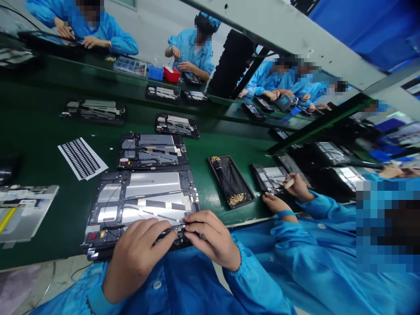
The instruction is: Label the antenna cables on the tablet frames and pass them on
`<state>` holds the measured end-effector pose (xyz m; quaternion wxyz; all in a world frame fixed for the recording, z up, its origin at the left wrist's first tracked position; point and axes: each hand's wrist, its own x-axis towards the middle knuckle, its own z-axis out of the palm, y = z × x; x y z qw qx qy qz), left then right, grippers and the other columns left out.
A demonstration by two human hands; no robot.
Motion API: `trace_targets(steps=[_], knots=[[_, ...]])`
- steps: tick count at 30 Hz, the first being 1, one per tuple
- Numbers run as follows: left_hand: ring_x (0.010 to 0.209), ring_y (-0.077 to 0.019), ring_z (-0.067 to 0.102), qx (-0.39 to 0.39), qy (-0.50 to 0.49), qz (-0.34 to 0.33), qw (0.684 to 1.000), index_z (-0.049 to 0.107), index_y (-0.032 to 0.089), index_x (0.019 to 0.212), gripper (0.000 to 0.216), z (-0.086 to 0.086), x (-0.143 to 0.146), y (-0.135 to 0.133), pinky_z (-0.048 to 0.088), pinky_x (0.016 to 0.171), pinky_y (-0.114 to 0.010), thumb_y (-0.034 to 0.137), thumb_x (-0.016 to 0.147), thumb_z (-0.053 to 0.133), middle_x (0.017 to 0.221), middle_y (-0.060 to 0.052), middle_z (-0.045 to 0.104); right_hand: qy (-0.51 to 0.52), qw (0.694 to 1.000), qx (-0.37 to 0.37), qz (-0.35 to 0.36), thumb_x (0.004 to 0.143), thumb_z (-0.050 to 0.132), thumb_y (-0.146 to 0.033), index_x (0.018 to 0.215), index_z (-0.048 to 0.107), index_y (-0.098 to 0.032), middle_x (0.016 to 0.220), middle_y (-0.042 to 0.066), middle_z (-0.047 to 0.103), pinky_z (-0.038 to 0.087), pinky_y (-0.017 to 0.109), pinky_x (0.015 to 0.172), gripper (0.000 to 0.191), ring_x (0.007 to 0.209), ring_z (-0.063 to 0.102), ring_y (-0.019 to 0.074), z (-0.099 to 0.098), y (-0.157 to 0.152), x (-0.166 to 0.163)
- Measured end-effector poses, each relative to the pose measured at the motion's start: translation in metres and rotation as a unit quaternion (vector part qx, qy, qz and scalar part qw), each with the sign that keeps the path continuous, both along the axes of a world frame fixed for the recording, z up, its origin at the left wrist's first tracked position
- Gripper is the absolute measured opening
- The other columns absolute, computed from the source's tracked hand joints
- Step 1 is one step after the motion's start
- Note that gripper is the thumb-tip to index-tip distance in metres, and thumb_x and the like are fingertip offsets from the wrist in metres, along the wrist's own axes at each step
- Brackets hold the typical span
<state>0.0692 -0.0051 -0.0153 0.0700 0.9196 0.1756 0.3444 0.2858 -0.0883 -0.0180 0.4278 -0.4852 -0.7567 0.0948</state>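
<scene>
An opened tablet (152,184) lies in front of me, with its silver batteries, flat cables and thin black wires exposed. My left hand (139,251) rests over its near edge, fingers bent and pressed together around something small and dark. At the near right corner of the tablet, my right hand (211,238) has its fingertips pinched close to a small connector piece. What exactly sits between the fingers of each hand is hidden. Directly behind, a second opened tablet (154,148) touches or nearly touches the first one.
A black tray (247,186) of black cables with gold ends stands to the right. Printed label sheets (82,158) lie at left, near a metal panel (36,218). Further tablets (177,125) lie behind. At right, a co-worker's hands (297,188) work on another tablet (271,177).
</scene>
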Motion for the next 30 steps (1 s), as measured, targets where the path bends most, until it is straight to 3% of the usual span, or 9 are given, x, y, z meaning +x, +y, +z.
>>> trace_targets(steps=[11,14,17,20,23,25,27,30], knots=[[0.096,-0.0212,0.064,0.021,0.011,0.001,1.000,0.072,0.021,0.103,0.030,0.000,-0.002,0.002,0.048,0.084,-0.036,0.015,0.101,0.042,0.104,-0.007,0.073,-0.054,0.998,0.015,-0.011,0.094,0.060,-0.011,0.113,0.064,-0.018,0.103,0.012,0.073,0.061,0.035,0.080,0.021,0.095,0.070,0.0202,0.000,0.003,-0.001],[0.096,-0.0209,0.064,0.029,0.010,0.000,1.000,0.072,0.020,0.102,0.033,-0.002,0.000,0.001,0.048,0.083,-0.035,0.016,0.102,0.040,0.104,-0.006,0.074,-0.146,0.986,0.079,-0.008,0.091,0.063,-0.011,0.107,0.067,-0.018,0.101,0.011,0.076,0.061,0.033,0.074,0.017,0.090,0.072,0.0198,-0.006,0.004,0.001],[0.095,-0.0200,0.065,0.037,0.005,0.010,0.999,0.073,0.021,0.098,0.034,-0.004,0.003,-0.006,0.048,0.086,-0.035,0.017,0.103,0.039,0.101,-0.004,0.075,-0.246,0.952,0.178,0.021,0.088,0.070,-0.012,0.087,0.069,-0.020,0.093,0.008,0.078,0.061,0.030,0.067,0.009,0.084,0.073,0.0189,-0.008,0.004,-0.001],[0.102,-0.0191,0.065,0.048,0.013,0.033,0.998,0.073,0.024,0.104,0.035,0.001,-0.007,-0.011,0.050,0.092,-0.035,0.016,0.103,0.039,0.110,-0.001,0.075,-0.263,0.941,0.205,0.059,0.091,0.069,-0.020,0.083,0.071,-0.017,0.093,0.010,0.079,0.061,0.029,0.067,0.009,0.084,0.074,0.0191,0.003,0.006,-0.001],[0.114,-0.0202,0.065,0.044,0.021,0.069,0.996,0.069,0.031,0.122,0.031,0.023,-0.042,0.004,0.055,0.094,-0.035,0.023,0.098,0.051,0.125,0.000,0.071,-0.197,0.966,0.154,0.065,0.101,0.052,-0.037,0.108,0.071,-0.012,0.102,0.014,0.078,0.062,0.036,0.071,0.032,0.090,0.073,0.0228,0.028,0.026,0.013],[0.115,-0.0230,0.065,0.047,0.012,0.117,0.992,0.065,0.036,0.129,0.035,0.046,-0.076,0.029,0.059,0.091,-0.039,0.030,0.096,0.055,0.130,0.000,0.068,-0.135,0.986,0.091,0.044,0.101,0.051,-0.037,0.119,0.068,-0.016,0.109,0.014,0.076,0.061,0.041,0.079,0.032,0.099,0.071,0.0246,0.044,0.060,0.033],[0.114,-0.0252,0.066,0.036,-0.008,0.186,0.982,0.066,0.038,0.126,0.032,0.072,-0.108,0.068,0.059,0.090,-0.044,0.039,0.096,0.054,0.132,0.001,0.066,-0.080,0.996,-0.031,-0.024,0.095,0.062,-0.032,0.116,0.070,-0.023,0.115,0.009,0.074,0.057,0.040,0.092,0.024,0.108,0.068,0.0232,0.054,0.113,0.058],[0.113,-0.0245,0.065,-0.059,-0.024,0.308,0.949,0.069,0.032,0.118,0.036,0.100,-0.136,0.154,0.059,0.087,-0.039,0.055,0.096,0.051,0.131,0.002,0.066,-0.036,0.958,-0.224,-0.174,0.091,0.068,-0.029,0.114,0.070,-0.022,0.117,0.007,0.072,0.052,0.035,0.101,0.024,0.110,0.067,0.0206,0.052,0.213,0.097]])
